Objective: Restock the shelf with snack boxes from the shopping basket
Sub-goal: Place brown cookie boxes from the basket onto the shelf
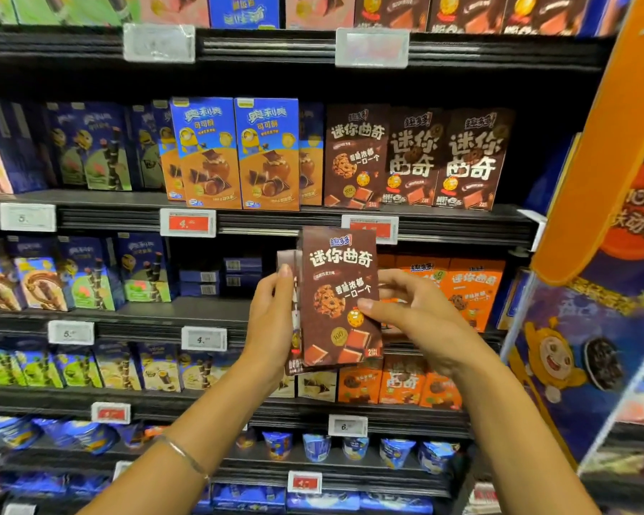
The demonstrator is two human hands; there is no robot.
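Work looks midway: your left hand (272, 314) grips the side of a small stack of brown snack boxes (337, 295) and your right hand (413, 310) pinches the front one, held before the shelf (108, 217) below the matching row (417, 158), not yet placed; basket unseen.

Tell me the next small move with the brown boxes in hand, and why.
Probably lift the held boxes up and right to the matching brown row one shelf above. The left hand and right hand grip them in front of orange boxes, a different product. The same print shows above, with dark space at that row's right end.
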